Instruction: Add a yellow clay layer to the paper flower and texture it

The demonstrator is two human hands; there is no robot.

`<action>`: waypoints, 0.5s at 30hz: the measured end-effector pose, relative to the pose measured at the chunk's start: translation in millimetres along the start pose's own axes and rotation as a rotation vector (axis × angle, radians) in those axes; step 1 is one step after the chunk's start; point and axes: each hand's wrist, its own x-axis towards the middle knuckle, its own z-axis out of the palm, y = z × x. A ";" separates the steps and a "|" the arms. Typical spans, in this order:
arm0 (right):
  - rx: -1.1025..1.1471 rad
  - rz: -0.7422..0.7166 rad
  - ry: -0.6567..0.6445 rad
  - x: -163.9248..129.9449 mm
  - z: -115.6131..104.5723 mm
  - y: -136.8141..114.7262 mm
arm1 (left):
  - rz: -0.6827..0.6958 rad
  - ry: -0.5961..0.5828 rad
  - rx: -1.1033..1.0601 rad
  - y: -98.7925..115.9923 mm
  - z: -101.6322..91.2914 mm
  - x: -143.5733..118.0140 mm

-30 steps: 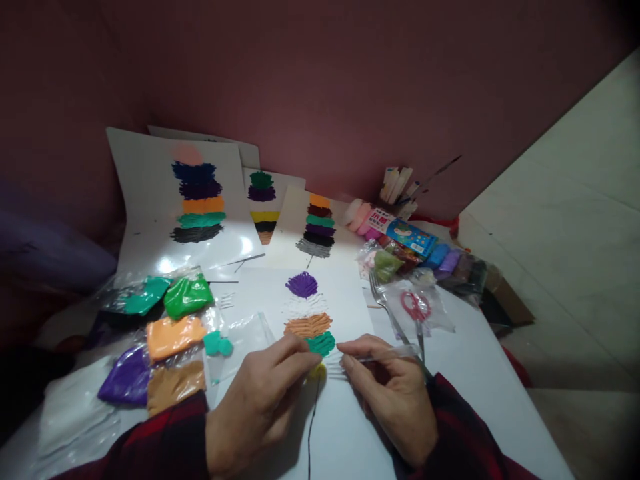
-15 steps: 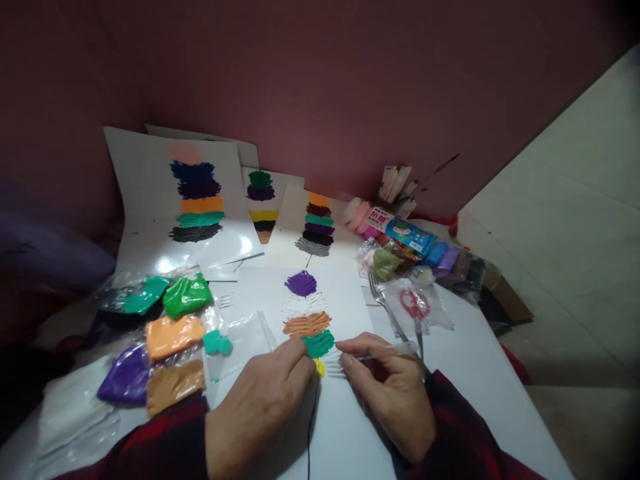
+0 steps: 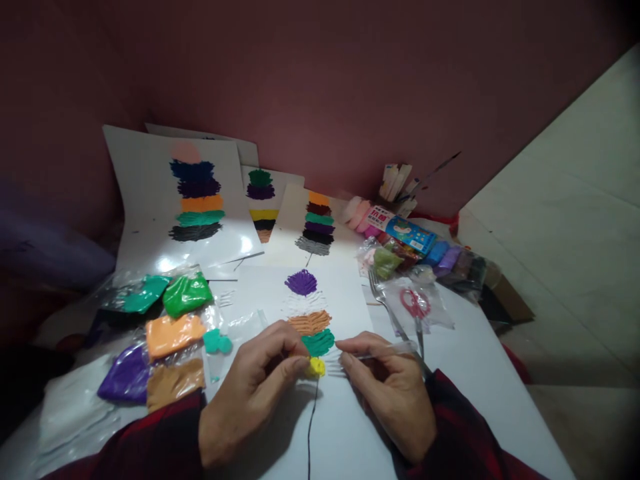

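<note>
Soft, matt yellow clay lump (image 3: 316, 366) sits on smooth white paper sheet (image 3: 345, 293), w/ ridged, rough-combed clay bands above it: purple (image 3: 301, 283), white, tan, green (image 3: 319, 342). Clear plastic fork (image 3: 373, 355), glossy, in right hand (image 3: 387, 390). Crinkly see-thru plastic bags (image 3: 175, 320) hold dull clay slabs at left. Metal fork (image 3: 383, 303) gleams nr red plastic-handled scissors (image 3: 415, 307). Glossy white card (image 3: 165, 200) catches glare. Sleeves (image 3: 460, 427): dark red cloth.
</note>
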 end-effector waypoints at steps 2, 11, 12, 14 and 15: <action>0.002 0.002 -0.002 0.2 0.1 0.1 | 0.025 -0.014 0.045 -2.3 0.9 -2.8; -0.022 -0.036 0.010 0.2 0.9 3.9 | 0.247 -0.102 0.486 -18.5 15.3 -16.7; -0.024 -0.041 0.013 0.2 1.0 3.8 | 0.301 -0.096 0.527 -19.3 17.1 -16.9; -0.028 -0.049 0.014 0.0 1.1 3.5 | 0.394 -0.107 0.604 -20.3 19.7 -17.1; -0.031 -0.050 0.015 -0.1 1.2 3.3 | 0.420 -0.118 0.638 -20.4 20.3 -17.1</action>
